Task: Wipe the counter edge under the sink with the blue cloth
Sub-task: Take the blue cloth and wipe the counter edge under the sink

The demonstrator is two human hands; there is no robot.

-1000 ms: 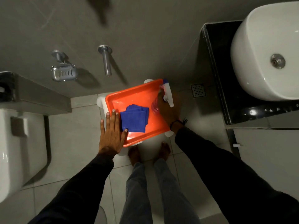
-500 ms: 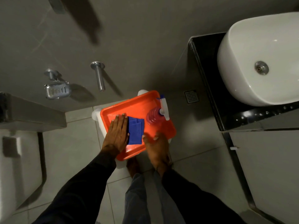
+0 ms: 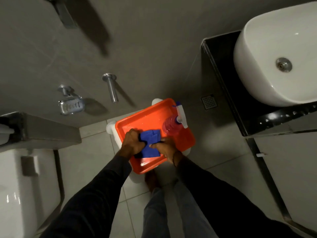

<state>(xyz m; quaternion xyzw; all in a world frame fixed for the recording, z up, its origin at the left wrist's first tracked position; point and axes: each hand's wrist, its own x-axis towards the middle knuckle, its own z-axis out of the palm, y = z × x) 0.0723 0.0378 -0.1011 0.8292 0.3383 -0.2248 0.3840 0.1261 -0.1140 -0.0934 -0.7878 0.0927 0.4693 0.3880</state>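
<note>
Blue cloth (image 3: pixel 150 143) over the near part of the orange tray (image 3: pixel 145 120), left of the spray bottle (image 3: pixel 171 124). Left hand (image 3: pixel 132 143) closed tight on cloth. Right hand (image 3: pixel 165 148) pinching cloth's other side.

Both arms are covered to the wrist by long black sleeves, the left sleeve (image 3: pixel 96 194) and the right sleeve (image 3: pixel 223 194) alike plain and unmarked. The left hand (image 3: pixel 132 143) and right hand (image 3: pixel 165 148) are bare. A dark band (image 3: pixel 175 158) circles the right wrist. Grey-blue jeans (image 3: pixel 164 212) cover the legs, and a bare foot (image 3: pixel 151 180) shows below.
</note>
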